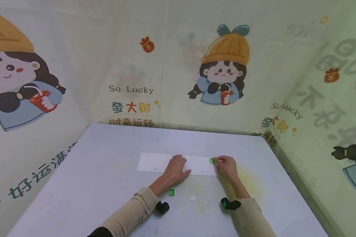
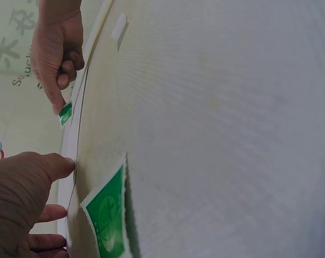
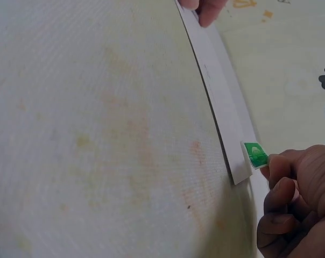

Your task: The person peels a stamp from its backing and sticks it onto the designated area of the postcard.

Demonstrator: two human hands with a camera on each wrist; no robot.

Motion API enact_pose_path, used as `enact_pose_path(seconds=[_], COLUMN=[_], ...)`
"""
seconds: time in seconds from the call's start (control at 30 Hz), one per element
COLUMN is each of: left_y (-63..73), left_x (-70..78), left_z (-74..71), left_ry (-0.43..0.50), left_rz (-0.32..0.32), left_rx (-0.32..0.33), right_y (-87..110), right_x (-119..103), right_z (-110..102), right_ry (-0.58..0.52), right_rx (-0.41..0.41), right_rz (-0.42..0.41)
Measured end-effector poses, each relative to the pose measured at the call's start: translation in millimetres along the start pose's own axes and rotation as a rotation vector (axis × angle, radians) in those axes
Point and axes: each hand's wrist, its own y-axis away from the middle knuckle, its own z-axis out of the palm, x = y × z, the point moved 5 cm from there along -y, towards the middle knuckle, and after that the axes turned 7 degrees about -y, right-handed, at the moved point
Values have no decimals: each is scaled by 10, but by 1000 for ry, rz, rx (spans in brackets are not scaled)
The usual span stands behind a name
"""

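Two white envelopes (image 1: 155,162) lie side by side on the table. My right hand (image 1: 226,166) pinches a green postage stamp (image 3: 255,155) between thumb and finger at the upper right corner of the right envelope (image 1: 198,166). In the right wrist view the stamp tilts near that corner; I cannot tell whether it touches the paper. Across the inner ends of both envelopes rests my left hand (image 1: 175,169), its fingers spread and thumb on the right one. A second green stamp (image 2: 108,215) lies on the table below the left hand, near the left wrist.
A small white slip of paper (image 1: 192,197) lies on the white table (image 1: 106,184) between the forearms. Black wrist cameras (image 1: 162,207) sit at both wrists, close to the tabletop. Printed cloth (image 1: 178,108) hangs behind the far edge and along both sides.
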Motion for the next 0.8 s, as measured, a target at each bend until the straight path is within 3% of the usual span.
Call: enact_pose_path(seconds=[0.4, 0.8], left_y=[17, 4], left_x=[-15, 36], left_z=[-19, -7], left_ry=[5, 2], left_rz=[0, 17], left_rx=[18, 12], right_y=[-41, -30], right_x=[-44, 15], right_z=[73, 58], right_ry=[37, 71], right_rx=[10, 40], right_rz=[-70, -50])
